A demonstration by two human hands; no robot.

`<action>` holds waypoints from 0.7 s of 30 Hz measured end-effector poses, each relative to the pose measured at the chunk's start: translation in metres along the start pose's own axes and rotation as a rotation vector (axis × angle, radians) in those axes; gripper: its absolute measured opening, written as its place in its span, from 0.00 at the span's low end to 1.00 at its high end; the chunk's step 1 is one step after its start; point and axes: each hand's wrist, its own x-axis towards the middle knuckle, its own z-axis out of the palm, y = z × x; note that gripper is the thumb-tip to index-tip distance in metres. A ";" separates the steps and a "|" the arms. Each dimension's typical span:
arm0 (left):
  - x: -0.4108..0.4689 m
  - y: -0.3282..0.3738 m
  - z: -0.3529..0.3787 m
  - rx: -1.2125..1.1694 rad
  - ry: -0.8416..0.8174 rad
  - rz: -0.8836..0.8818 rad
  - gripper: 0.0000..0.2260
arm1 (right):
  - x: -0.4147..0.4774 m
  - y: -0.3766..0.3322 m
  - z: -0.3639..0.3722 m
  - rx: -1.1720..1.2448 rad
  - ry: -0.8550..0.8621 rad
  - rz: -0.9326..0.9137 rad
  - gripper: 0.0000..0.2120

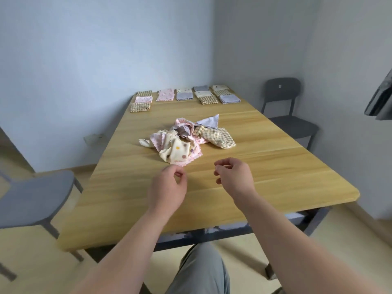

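currently both hands hover low over the wooden worktop (275, 166). l hand (168, 185): fingers (180, 177) loosely curled, thumb n forefinger close together, gripping nothing, just beside the near corner of the pink scallop-edged cloth (187, 162). r hand (233, 177): fingers also loosely curled, empty, well apart from the cloths. the pink cloth lies at the front of a crumpled cloth pile (186, 139) mid-worktop, w/ a cream polka-dot cloth (176, 149) on it. folded cloths (184, 95) sit in rows at the far end.
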 end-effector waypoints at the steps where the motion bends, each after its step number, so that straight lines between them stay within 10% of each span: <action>1: -0.006 -0.002 -0.001 -0.005 -0.004 0.004 0.02 | -0.005 -0.001 0.003 0.000 -0.002 -0.011 0.07; 21: 0.071 -0.002 -0.017 0.635 -0.197 0.244 0.16 | -0.015 -0.028 0.031 -0.037 0.022 -0.044 0.08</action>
